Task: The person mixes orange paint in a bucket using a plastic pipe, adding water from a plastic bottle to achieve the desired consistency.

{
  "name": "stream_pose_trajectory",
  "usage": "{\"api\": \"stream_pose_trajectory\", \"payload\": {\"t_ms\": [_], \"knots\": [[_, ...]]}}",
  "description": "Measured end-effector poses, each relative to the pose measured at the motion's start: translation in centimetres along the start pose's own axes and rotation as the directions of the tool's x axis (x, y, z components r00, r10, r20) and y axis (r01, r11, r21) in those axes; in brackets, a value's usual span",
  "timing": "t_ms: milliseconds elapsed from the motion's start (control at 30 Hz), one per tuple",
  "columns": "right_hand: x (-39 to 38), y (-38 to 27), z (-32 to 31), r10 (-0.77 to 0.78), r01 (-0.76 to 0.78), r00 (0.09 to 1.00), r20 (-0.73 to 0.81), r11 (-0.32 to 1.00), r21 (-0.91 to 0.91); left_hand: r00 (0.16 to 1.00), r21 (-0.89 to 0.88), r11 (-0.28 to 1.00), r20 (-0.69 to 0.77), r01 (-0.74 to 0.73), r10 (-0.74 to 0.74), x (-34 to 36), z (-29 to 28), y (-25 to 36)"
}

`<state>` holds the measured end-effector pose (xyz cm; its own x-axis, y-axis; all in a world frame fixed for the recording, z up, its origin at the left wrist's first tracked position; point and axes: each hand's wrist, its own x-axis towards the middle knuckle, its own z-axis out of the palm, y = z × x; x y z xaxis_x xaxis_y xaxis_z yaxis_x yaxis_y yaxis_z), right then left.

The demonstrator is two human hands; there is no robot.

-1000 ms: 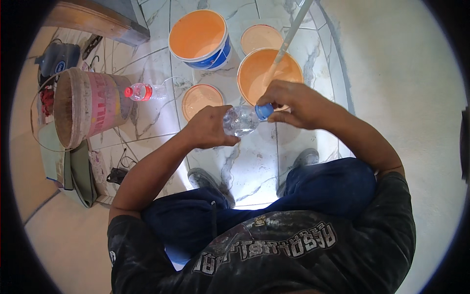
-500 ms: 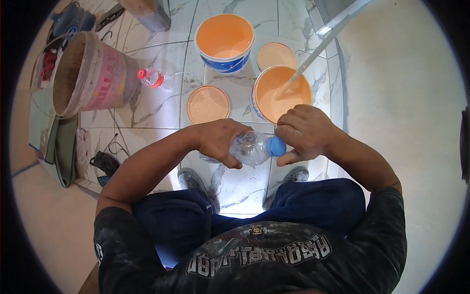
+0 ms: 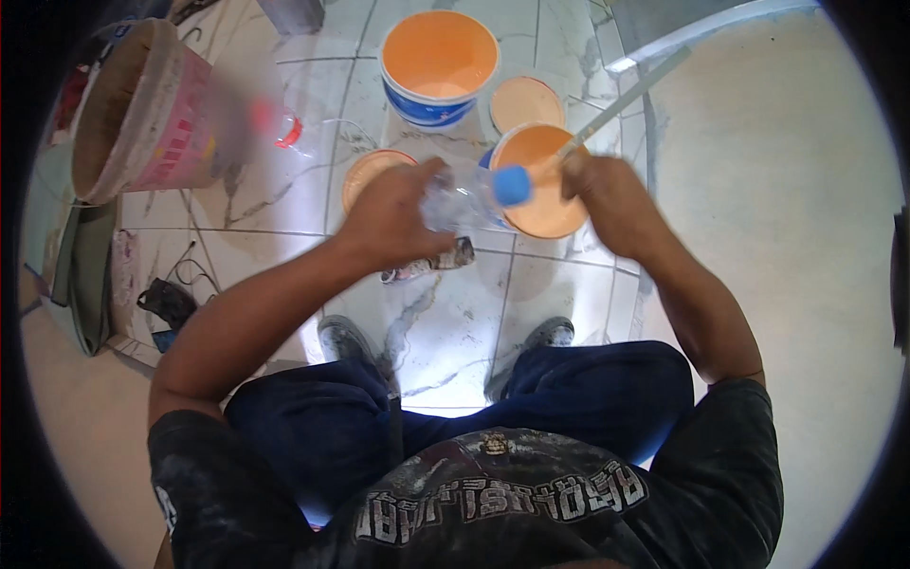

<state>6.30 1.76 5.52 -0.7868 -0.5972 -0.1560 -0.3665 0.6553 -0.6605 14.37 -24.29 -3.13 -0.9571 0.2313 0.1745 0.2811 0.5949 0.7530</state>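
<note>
A clear plastic bottle (image 3: pixel 463 196) with a blue cap (image 3: pixel 512 186) lies tilted in my left hand (image 3: pixel 393 216), whose fingers wrap its body. The cap is on. To the right, my right hand (image 3: pixel 609 207) is apart from the cap, its fingers curled and partly blurred. It hovers over the right rim of a bucket of orange paint (image 3: pixel 550 207), beside a long pale stick (image 3: pixel 635 95) standing in the paint. Whether the fingers touch the stick or hold anything small is hidden. A lid smeared with orange (image 3: pixel 372 173) is partly covered by my left hand.
Farther off stand a second orange-coated bucket (image 3: pixel 438 57) and another lid (image 3: pixel 527 106). At left are a large dirty pink-and-white bucket (image 3: pixel 175 133) tipped toward me and a red-capped bottle (image 3: pixel 289 131). A crumpled dark-and-white scrap (image 3: pixel 431 260) lies on the marbled tiles below my left hand.
My left hand has carried the bottle away from me and slightly left. My right hand has left the cap's side and moved up and right, toward the stick.
</note>
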Motion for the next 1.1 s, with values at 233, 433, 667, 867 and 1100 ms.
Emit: {"api": "stream_pose_trajectory", "payload": {"t_ms": [233, 433, 667, 867, 1100], "knots": [[1.6, 13.0, -5.8, 0.755, -0.709, 0.628, -0.189, 0.656, 0.259, 0.933, -0.179, 0.916, 0.057, 0.359, -0.354, -6.6, -7.1, -7.4], [6.1, 16.1, -2.3, 0.406, -0.341, 0.914, 0.005, 0.761, 0.552, 0.848, -0.354, 0.884, -0.320, 0.306, -0.422, -14.3, -5.8, -18.6], [0.9, 11.2, -3.1, 0.230, -0.195, 0.955, -0.187, 0.963, 0.187, 0.665, -0.381, 0.871, -0.567, 0.310, -0.485, -15.6, -6.8, -23.6], [2.4, 11.9, -0.3, 0.101, -0.039, 0.928, -0.358, 0.983, 0.177, 0.589, -0.464, 0.836, -0.602, 0.292, -0.540, -13.3, -5.7, -24.3], [0.5, 7.4, 3.3, -0.100, 0.106, 0.993, -0.065, 0.990, 0.091, 0.595, -0.439, 0.837, -0.593, 0.326, -0.543, -12.2, -4.0, -25.6]]}}
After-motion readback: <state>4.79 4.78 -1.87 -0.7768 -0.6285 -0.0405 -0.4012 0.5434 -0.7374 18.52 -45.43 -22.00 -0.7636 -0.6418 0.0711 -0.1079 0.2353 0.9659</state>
